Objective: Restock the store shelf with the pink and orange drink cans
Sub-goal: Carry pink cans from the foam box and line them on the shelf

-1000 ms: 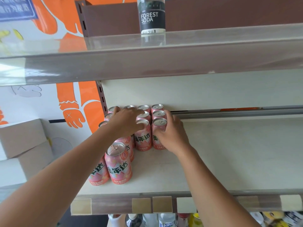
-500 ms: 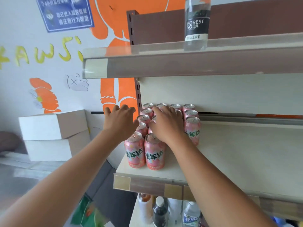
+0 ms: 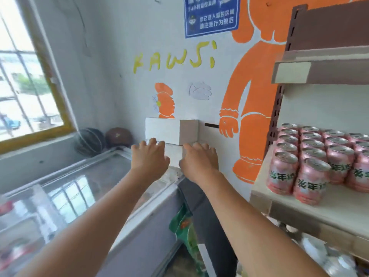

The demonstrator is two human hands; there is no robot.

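Observation:
Several pink drink cans [image 3: 311,154] stand in rows on the beige store shelf [image 3: 279,198] at the right. My left hand [image 3: 148,156] and my right hand [image 3: 197,158] are stretched out side by side to the left of the shelf, fingers spread, holding nothing. Both hover in front of the lower of two stacked white boxes [image 3: 173,156]. The upper white box [image 3: 169,130] sits just above my fingertips. Whether my fingers touch the lower box cannot be told.
A glass-topped chest freezer [image 3: 79,188] lies below my arms, with the boxes on its far end. Two balls [image 3: 103,138] sit in the corner by the window [image 3: 26,86]. A green packet [image 3: 183,226] hangs between freezer and shelf. Bottles stand under the shelf.
Both hands have left the cans and swung left, away from the shelf, to the white boxes. The view has turned left with them, so the shelf now sits at the right edge.

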